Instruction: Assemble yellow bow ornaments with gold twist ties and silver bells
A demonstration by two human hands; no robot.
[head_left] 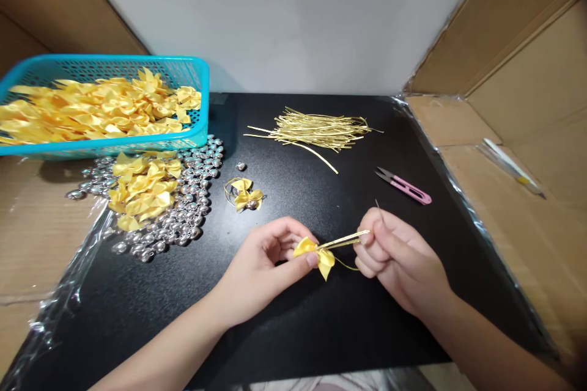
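My left hand [275, 256] pinches a yellow ribbon bow [326, 263] between thumb and fingers, above the black tabletop. A doubled gold cord [342, 240] runs from the bow to my right hand [397, 250], whose closed thumb and fingertips grip its end. Out of that same pinch sticks a thin needle-like piece [378, 206], too fine to make out fully. A slender yellow thread [345, 265] sags between the bow and my right hand. Beyond my left hand lie finished-looking bows with silver bells and cord [248, 197], and one loose bell [241, 166].
At left, a blue basket [205, 104] holds many yellow bows. A heap of silver bells [186, 211] lies before it, topped by more bows [144, 189]. Gold cord pieces [321, 128] lie at the back, pink thread snips [404, 186] at right. White tweezers [511, 165] rest on cardboard.
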